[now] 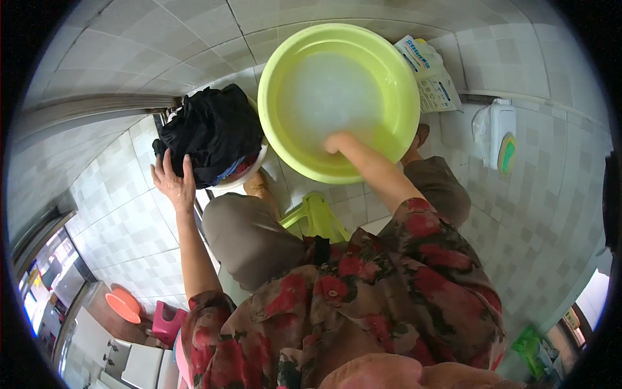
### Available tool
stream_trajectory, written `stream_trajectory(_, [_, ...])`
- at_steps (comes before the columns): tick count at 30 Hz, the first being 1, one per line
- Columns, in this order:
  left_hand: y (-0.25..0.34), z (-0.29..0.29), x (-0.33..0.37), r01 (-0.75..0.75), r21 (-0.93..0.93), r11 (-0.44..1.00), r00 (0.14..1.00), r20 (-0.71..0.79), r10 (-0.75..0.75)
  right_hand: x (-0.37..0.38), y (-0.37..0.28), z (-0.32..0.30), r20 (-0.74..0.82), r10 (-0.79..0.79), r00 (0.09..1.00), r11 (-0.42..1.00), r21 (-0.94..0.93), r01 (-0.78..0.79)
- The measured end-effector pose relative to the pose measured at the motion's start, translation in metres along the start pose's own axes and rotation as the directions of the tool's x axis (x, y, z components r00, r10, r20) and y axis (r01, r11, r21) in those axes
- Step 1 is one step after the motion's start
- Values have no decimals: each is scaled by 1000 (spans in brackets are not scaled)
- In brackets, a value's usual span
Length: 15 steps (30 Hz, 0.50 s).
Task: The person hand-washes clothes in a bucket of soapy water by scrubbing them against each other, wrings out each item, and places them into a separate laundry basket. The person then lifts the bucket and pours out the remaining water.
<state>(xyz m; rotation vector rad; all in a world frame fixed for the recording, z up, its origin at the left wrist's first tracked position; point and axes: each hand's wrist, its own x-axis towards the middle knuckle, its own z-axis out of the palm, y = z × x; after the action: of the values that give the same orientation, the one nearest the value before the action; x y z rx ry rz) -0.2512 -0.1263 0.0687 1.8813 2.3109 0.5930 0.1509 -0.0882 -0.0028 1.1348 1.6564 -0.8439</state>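
Note:
A large yellow-green plastic basin (275,139) stands in front of me with cloudy whitish water (334,91) in it. My right hand (335,141) dips into the water at the near side of the basin. Its fingers are under the surface, so what they do is hidden. To the left, a heap of black clothing (214,129) fills a pale tub (249,172), with some blue and dark red cloth showing below it. My left hand (173,183) rests its spread fingers against the near left edge of the black clothing and grips nothing.
A white detergent bag (431,78) leans by the wall right of the basin. A green plastic stool (317,217) stands between my legs. On the right wall hangs a white holder (502,129) with a green-and-yellow sponge (508,154). An orange basin (123,306) and pink stool (167,323) are behind left.

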Motion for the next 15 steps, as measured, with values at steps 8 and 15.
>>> stream_trajectory(8, [19,1,11,-285,-30,958,942,-192,274,75,-45,-36,-225,-23,974,977,203,70])
stream_trajectory(15, [-8,31,12,-218,-22,976,972,-97,215,118,-9,-11,-208,103,973,954,297,-38])
